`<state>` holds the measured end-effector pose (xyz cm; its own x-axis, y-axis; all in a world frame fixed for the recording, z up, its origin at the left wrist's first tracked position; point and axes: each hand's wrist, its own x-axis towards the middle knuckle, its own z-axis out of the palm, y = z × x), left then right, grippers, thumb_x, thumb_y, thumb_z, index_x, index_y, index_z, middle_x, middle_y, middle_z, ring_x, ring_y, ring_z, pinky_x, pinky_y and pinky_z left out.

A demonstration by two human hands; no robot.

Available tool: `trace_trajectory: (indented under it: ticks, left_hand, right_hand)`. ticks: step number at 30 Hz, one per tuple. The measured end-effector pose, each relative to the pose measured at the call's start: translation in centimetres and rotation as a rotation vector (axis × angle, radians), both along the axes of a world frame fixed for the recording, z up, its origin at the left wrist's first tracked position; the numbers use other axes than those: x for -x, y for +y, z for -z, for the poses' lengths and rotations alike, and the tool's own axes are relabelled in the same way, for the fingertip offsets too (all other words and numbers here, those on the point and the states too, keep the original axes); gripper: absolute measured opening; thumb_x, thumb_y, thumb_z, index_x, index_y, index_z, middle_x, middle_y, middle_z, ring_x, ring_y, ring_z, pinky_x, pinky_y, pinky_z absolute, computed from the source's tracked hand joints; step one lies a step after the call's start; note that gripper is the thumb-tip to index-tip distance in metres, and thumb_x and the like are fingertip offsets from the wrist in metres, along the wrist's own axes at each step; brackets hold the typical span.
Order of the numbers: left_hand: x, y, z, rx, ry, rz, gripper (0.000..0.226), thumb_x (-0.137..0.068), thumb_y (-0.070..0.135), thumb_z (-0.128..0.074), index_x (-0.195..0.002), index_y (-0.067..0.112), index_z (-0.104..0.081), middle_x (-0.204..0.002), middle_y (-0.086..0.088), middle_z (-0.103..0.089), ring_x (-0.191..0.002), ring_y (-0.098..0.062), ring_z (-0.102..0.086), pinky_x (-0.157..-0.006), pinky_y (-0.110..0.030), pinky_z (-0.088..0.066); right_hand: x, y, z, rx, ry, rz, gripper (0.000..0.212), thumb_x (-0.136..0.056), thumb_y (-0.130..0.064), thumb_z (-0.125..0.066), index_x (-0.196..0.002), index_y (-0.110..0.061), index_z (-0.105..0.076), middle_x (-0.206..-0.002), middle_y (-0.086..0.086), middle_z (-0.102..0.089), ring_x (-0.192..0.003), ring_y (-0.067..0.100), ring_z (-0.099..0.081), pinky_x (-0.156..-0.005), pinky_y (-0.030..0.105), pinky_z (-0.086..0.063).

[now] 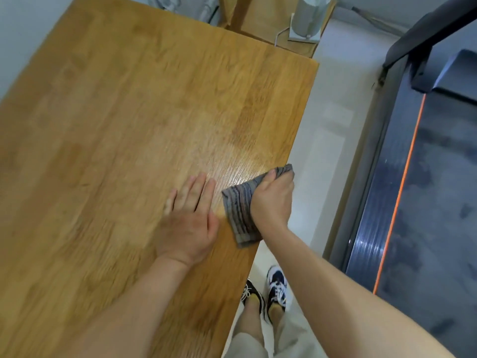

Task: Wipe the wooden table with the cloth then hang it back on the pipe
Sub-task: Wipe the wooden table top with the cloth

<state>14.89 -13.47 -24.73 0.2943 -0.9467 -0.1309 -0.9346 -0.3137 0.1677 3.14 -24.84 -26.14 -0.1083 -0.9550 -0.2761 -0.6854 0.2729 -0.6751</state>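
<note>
A large wooden table (pixel 134 120) fills the left and middle of the view. Near its right edge lies a grey striped cloth (pixel 238 210), folded flat on the wood. My right hand (pixel 273 200) presses down on the cloth and grips it, fingers curled over its far end. My left hand (pixel 189 220) lies flat on the bare wood just left of the cloth, fingers spread, holding nothing. The wood beyond the cloth shines as if damp. No pipe is recognisable in view.
A treadmill (pixel 423 182) with an orange stripe stands to the right across a strip of pale floor (pixel 327 140). A grey cylindrical appliance (pixel 309 19) on a white base sits on wood beyond the table's far corner. My shoes (pixel 265 290) show below the table edge.
</note>
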Motion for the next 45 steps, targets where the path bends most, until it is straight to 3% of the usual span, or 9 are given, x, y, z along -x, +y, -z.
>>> trace_trajectory:
  ticks: [9,14,18,21,24,27,33,37,45]
  left_hand:
    - [0.2,-0.1,0.9,0.183,-0.055,-0.008,0.055,-0.087,0.021,-0.039,-0.141,0.014,-0.045,-0.148,-0.005,-0.042,-0.14,-0.02,-0.033,-0.113,-0.048,-0.027]
    - [0.4,0.0,0.8,0.159,-0.044,-0.015,0.058,-0.089,0.027,-0.032,-0.145,0.016,-0.038,-0.152,-0.004,-0.035,-0.143,-0.02,-0.026,-0.116,-0.045,-0.02]
    - [0.5,-0.1,0.7,0.146,-0.072,-0.011,0.059,-0.088,0.029,-0.031,-0.145,0.016,-0.038,-0.152,-0.004,-0.035,-0.142,-0.02,-0.027,-0.115,-0.046,-0.022]
    - [0.5,-0.1,0.7,0.144,-0.046,-0.012,0.059,-0.088,0.029,-0.032,-0.145,0.016,-0.039,-0.152,-0.005,-0.036,-0.142,-0.022,-0.027,-0.114,-0.048,-0.022]
    - [0.4,0.0,0.6,0.15,-0.024,-0.022,0.058,-0.089,0.028,-0.033,-0.146,0.017,-0.038,-0.153,-0.005,-0.034,-0.142,-0.022,-0.026,-0.115,-0.047,-0.02]
    - [0.4,0.1,0.6,0.179,0.013,-0.03,0.057,-0.089,0.028,-0.033,-0.146,0.018,-0.038,-0.153,-0.003,-0.033,-0.143,-0.02,-0.024,-0.116,-0.045,-0.017]
    - [0.1,0.1,1.0,0.17,0.008,-0.015,0.057,-0.091,0.03,-0.031,-0.148,0.02,-0.032,-0.156,-0.003,-0.029,-0.144,-0.02,-0.02,-0.116,-0.047,-0.015]
    - [1.0,1.5,1.0,0.111,0.006,0.006,0.057,-0.096,0.028,-0.029,-0.151,0.017,-0.019,-0.159,-0.004,-0.017,-0.147,-0.02,-0.01,-0.117,-0.044,-0.006]
    - [0.6,17.5,0.5,0.032,0.008,0.205,0.058,-0.096,0.036,-0.021,-0.151,0.018,-0.019,-0.159,-0.001,-0.018,-0.146,-0.018,-0.013,-0.117,-0.039,-0.006]
  right_hand:
    - [-0.8,-8.0,0.4,-0.064,-0.023,0.065,0.044,-0.104,-0.039,-0.021,-0.125,-0.005,-0.041,-0.125,0.018,-0.054,-0.111,0.036,-0.053,-0.072,0.036,-0.032]
    - [0.6,0.8,1.9,0.017,-0.099,-0.019,0.047,-0.102,-0.037,-0.027,-0.134,-0.003,-0.036,-0.126,0.018,-0.05,-0.113,0.034,-0.051,-0.086,0.039,-0.04]
    - [1.7,11.0,1.3,0.022,-0.286,-0.094,0.073,-0.093,-0.048,-0.022,-0.145,0.004,-0.025,-0.135,0.025,-0.045,-0.121,0.035,-0.048,-0.098,0.042,-0.042]
    - [2.0,10.3,1.3,-0.041,-0.313,-0.089,0.063,-0.1,-0.035,-0.031,-0.149,0.002,-0.016,-0.145,0.025,-0.036,-0.13,0.035,-0.039,-0.107,0.043,-0.034]
    - [1.3,5.1,1.5,-0.014,-0.274,-0.082,0.051,-0.103,-0.032,-0.03,-0.141,0.002,-0.026,-0.131,0.022,-0.05,-0.112,0.032,-0.052,-0.084,0.034,-0.043]
    - [0.6,1.1,1.0,-0.02,-0.245,-0.001,0.043,-0.104,-0.033,-0.027,-0.134,-0.003,-0.035,-0.113,0.011,-0.06,-0.083,0.02,-0.049,-0.055,0.026,-0.028]
    - [0.2,5.0,1.9,0.068,-0.083,0.017,0.041,-0.104,-0.033,-0.028,-0.129,-0.003,-0.039,-0.12,0.014,-0.058,-0.103,0.028,-0.057,-0.071,0.032,-0.041]
    - [1.1,12.9,1.9,0.066,-0.142,0.007,0.044,-0.103,-0.032,-0.029,-0.135,-0.002,-0.036,-0.126,0.015,-0.054,-0.11,0.029,-0.054,-0.082,0.036,-0.042]
    - [2.6,29.2,1.3,-0.012,-0.163,0.004,0.048,-0.103,-0.033,-0.027,-0.142,-0.005,-0.031,-0.136,0.014,-0.05,-0.121,0.03,-0.049,-0.096,0.039,-0.043]
